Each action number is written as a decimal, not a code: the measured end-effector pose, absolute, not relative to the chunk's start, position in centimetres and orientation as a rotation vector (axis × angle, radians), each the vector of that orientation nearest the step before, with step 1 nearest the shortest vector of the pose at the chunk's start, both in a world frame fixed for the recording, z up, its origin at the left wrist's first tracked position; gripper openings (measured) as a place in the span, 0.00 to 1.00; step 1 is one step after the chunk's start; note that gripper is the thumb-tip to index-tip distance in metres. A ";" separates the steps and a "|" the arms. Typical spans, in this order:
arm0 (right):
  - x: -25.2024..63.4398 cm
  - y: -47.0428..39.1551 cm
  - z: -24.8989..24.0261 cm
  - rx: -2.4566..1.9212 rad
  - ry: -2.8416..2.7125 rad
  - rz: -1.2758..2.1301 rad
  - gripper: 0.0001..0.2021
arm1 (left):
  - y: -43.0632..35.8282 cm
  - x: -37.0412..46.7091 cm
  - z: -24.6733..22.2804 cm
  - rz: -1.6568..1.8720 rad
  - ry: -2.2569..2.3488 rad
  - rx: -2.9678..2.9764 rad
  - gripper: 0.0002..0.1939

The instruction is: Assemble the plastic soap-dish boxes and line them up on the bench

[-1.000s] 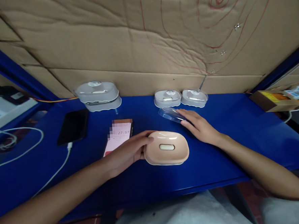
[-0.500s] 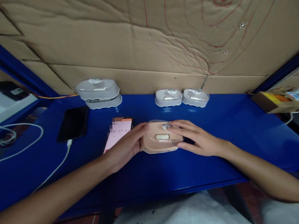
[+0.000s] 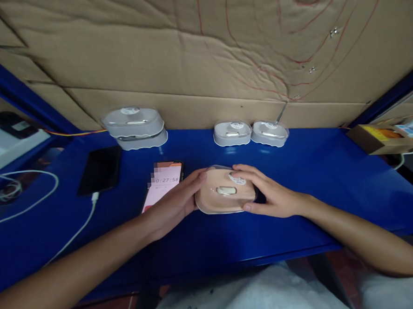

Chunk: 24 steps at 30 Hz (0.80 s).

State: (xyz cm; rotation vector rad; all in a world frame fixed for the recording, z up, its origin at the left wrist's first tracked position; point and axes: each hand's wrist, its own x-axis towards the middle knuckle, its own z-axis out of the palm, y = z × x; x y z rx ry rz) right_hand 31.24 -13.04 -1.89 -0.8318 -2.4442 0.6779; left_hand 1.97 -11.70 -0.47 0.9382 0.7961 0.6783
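Between my two hands is a small beige box [image 3: 212, 201] with rounded corners and a clear plastic cover. A pale oblong piece shows in the middle of its top, and a round white printed sticker [image 3: 239, 178] sits near its far right corner. My left hand [image 3: 185, 193] grips the box's left side, thumb on the upper left edge and the other fingers partly hidden. My right hand [image 3: 270, 192] holds the right side, fingers along the far edge and thumb at the near right corner. A dark patch shows under the right palm.
A lit phone [image 3: 164, 180] showing a timer lies left of the box, beside a dark phone [image 3: 100, 170] on a white cable. Stacked grey boxes [image 3: 134, 124] and two single ones [image 3: 232, 133] stand along the cardboard wall [image 3: 133, 51]. A cardboard tray [image 3: 373, 139] is far right.
The fingers of my right hand have slid off the sticker toward the far edge, so the sticker shows more fully. The box has shifted very slightly. The phone timer has advanced one second.
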 end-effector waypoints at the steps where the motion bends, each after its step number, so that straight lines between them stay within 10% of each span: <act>1: 31.3 -12.9 -2.0 -0.831 -2.435 0.672 0.40 | -11.7 1.9 -0.5 0.679 0.800 0.943 0.29; 8: 31.5 -13.0 -2.0 -0.843 -2.456 0.585 0.41 | -11.8 1.5 -1.1 0.651 0.753 1.130 0.52; 24: 31.1 -13.1 -1.9 -0.777 -2.352 0.624 0.48 | -12.1 1.8 -0.7 0.714 0.743 1.328 0.45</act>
